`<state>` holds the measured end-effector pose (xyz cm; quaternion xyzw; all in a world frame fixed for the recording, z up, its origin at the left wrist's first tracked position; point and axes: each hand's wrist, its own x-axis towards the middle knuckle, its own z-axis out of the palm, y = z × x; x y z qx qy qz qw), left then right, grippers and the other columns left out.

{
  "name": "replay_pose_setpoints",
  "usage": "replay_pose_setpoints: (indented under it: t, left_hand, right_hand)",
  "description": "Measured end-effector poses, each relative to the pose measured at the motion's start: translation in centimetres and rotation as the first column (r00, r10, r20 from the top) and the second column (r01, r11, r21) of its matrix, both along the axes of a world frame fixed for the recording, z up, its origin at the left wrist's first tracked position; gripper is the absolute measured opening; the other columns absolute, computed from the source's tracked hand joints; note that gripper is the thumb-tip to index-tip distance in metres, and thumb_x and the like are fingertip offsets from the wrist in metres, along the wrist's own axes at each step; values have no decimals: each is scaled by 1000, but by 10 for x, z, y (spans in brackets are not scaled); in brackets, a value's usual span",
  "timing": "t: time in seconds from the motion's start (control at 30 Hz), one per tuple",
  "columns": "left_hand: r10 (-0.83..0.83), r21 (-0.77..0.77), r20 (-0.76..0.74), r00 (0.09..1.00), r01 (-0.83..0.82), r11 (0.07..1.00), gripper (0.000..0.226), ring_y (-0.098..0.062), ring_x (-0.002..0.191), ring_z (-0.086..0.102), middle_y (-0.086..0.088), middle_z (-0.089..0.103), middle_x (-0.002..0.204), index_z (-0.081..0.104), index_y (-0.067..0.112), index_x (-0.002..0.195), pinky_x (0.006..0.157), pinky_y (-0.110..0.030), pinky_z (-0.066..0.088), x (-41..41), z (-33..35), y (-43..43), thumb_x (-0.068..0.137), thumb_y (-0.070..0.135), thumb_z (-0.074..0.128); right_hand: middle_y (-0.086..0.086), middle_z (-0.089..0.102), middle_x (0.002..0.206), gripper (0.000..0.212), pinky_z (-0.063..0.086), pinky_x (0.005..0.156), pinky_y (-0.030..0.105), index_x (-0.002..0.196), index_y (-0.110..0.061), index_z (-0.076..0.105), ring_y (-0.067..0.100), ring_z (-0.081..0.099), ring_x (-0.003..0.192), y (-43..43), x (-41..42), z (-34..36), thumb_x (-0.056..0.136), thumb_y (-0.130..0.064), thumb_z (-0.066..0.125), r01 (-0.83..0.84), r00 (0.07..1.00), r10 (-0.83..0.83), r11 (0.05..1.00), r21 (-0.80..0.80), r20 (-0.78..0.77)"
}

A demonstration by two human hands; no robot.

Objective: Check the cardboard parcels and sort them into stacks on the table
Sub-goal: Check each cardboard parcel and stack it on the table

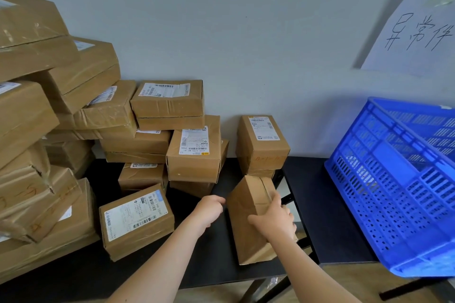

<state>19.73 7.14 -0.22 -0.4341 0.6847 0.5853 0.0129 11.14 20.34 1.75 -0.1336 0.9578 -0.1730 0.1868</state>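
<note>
A plain brown parcel (242,236) stands tilted on one long edge near the right edge of the black table (216,263), close to its front right corner. The right hand (273,221) grips it from the right, thumb on the near face and fingers over the upper ridge. The left hand (209,210) has curled fingers at the parcel's left edge; whether it grips cannot be told. Taped parcel stacks (138,145) fill the table's left and back. A labelled parcel (136,219) lies label up near the front, left of the hands. A two-parcel stack (261,145) stands at the back right corner. On a second table (330,216) to the right, a blue crate (384,184) sits tilted below a handwritten paper sign (416,34).
</note>
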Motion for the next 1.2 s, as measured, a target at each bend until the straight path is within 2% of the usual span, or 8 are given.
replay_pose_setpoints:
  t: [0.17,0.27,0.37,0.47,0.6,0.73,0.83,1.2]
  left_hand:
    - [71,68,-54,996,-67,995,69,-28,137,33,-5,28,153,23,26,149,106,-42,36,-7,-3,7,92,23,61]
    - [114,182,-48,992,-103,978,87,-30,139,30,-5,25,155,14,28,151,107,-48,33,-9,-3,12,84,39,69]
    - [150,378,-78,986,-110,919,96,-32,133,36,-7,33,148,12,29,151,108,-54,33,-8,-6,12,78,48,72]
    - [164,507,-133,977,-76,859,93,-30,119,49,-7,50,132,23,30,147,103,-56,39,-8,-8,11,73,46,77]
    - [116,484,-161,980,-24,875,85,-28,107,58,-7,59,118,39,28,137,96,-49,47,-14,-8,15,64,40,83]
    - [135,417,-167,977,-55,907,82,-25,104,57,-4,59,114,39,30,136,92,-45,48,-20,-8,16,67,37,82]
    - [135,381,-196,971,-52,923,79,-23,100,57,-3,58,112,37,29,136,76,-38,48,-24,-2,16,70,30,81]
    - [180,344,-210,961,-100,934,80,-20,94,57,0,56,107,37,27,138,64,-33,45,-34,3,18,70,28,80]
  right_hand:
    - [9,51,124,88,51,86,42,144,-16,25,29,53,107,10,-13,4,70,-30,72,171,955,-81,935,-310,284]
    - [9,48,132,93,48,91,43,148,-16,21,29,51,113,18,-19,2,71,-25,72,291,898,-89,855,-429,432]
    - [11,56,125,78,51,90,47,141,-15,37,31,58,106,27,-26,-2,72,-23,72,394,819,-35,759,-518,572]
    - [12,63,115,56,55,82,45,128,-16,51,32,63,102,35,-30,-1,76,-21,71,428,756,65,704,-567,651]
    - [10,64,113,50,55,79,41,126,-19,54,29,63,101,37,-33,-2,78,-20,69,420,732,108,706,-570,673]
    - [7,64,112,57,55,76,37,128,-21,51,26,63,99,31,-34,-1,76,-29,73,382,765,83,740,-553,638]
    - [7,64,112,58,55,78,38,127,-20,50,26,63,99,31,-36,-3,75,-29,74,383,774,71,739,-555,629]
    - [9,61,113,57,54,79,39,130,-17,48,27,61,100,26,-39,3,78,-21,72,413,793,36,701,-581,608]
